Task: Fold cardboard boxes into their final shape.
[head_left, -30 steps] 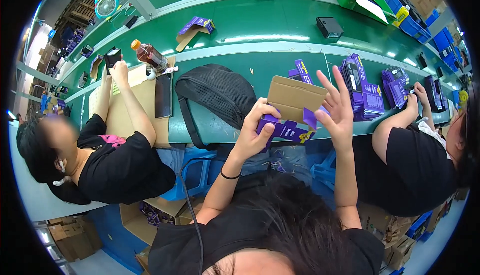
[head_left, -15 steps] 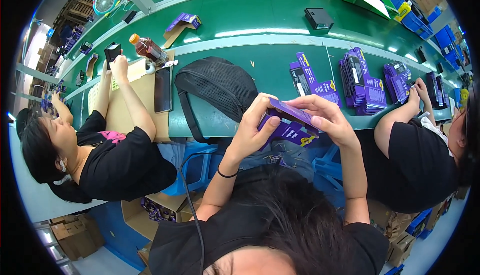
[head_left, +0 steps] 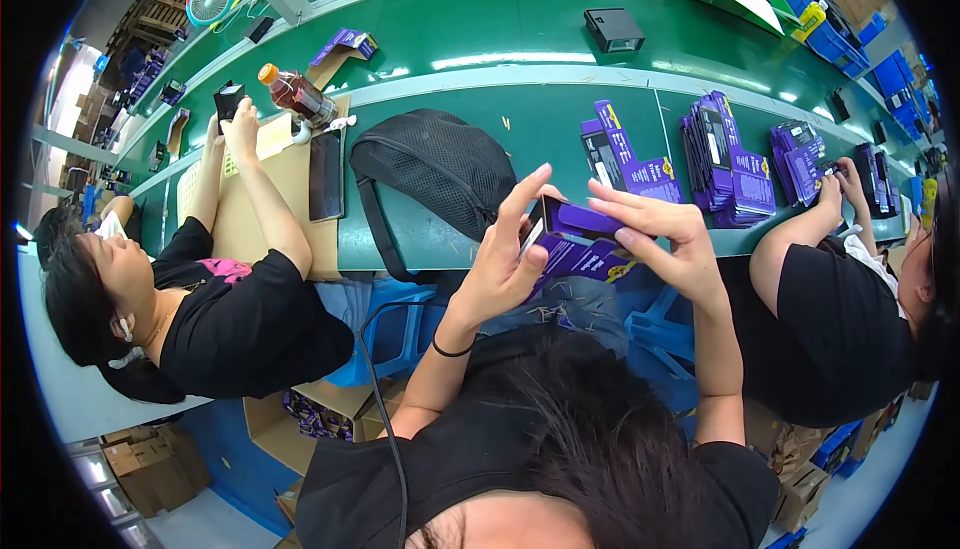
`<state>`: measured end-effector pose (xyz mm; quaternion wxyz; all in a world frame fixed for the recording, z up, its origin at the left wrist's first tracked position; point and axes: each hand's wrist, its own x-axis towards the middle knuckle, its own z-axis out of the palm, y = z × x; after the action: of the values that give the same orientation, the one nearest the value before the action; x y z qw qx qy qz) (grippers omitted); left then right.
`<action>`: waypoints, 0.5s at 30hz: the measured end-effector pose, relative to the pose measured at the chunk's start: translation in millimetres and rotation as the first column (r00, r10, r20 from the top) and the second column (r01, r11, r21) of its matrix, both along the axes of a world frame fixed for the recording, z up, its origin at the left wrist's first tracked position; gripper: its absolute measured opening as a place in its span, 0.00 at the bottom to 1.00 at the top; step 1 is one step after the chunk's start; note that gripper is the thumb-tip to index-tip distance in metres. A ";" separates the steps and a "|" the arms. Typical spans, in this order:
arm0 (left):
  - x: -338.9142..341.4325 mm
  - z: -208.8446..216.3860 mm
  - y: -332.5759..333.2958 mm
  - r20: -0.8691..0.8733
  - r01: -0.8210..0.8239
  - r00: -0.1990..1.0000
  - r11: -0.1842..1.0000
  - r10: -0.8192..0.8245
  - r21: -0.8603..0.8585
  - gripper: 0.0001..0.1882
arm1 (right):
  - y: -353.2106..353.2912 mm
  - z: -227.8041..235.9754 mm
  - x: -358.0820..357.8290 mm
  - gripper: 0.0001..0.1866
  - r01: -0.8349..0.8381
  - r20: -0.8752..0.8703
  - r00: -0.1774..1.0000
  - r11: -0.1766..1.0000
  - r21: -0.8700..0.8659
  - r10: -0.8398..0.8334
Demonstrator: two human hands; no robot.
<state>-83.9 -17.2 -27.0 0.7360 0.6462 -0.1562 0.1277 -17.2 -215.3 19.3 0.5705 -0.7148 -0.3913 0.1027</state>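
Left hand [head_left: 503, 261] is gripping the left end of the purple box [head_left: 578, 249], thumb pressing the near face, index finger pointing up; right hand [head_left: 678, 237] is arching over the right end, fingers and thumb holding the top; box is hovering by the green bench [head_left: 545, 129]'s near edge, hands hiding both ends, underside staying out of sight
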 end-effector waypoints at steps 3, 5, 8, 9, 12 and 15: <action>1.1 -3.7 2.3 -0.056 -0.005 0.998 0.997 0.009 0.083 0.24 | 6.9 4.0 -16.1 0.21 0.085 0.031 0.996 0.982 -0.170 -0.081; 1.9 -6.1 3.6 -0.075 -0.002 0.997 0.994 0.010 0.111 0.24 | 6.9 6.4 -20.3 0.21 0.117 0.043 0.993 0.967 -0.224 -0.110; 3.1 -10.3 6.4 -0.033 0.024 0.999 0.980 -0.018 0.199 0.23 | 5.5 9.8 -23.2 0.20 0.174 0.229 0.967 0.941 -0.290 -0.109; 2.8 -11.5 7.1 -0.019 0.031 0.999 0.973 -0.027 0.229 0.22 | 5.5 10.0 -23.7 0.19 0.194 0.289 0.952 0.931 -0.308 -0.103; 1.3 -14.3 1.7 -0.024 0.019 1.000 0.965 -0.013 0.262 0.22 | 1.3 0.9 -18.5 0.18 0.220 0.240 0.958 0.943 -0.250 -0.159; -0.3 -14.3 -2.0 -0.026 0.002 1.000 0.955 0.006 0.295 0.21 | 0.3 -6.6 -16.0 0.18 0.243 0.188 0.960 0.951 -0.191 -0.208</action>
<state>-84.2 -19.2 -41.3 0.6332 0.7507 -0.1631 0.0949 -33.3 -215.0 12.7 0.4647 -0.8176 -0.3396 0.0181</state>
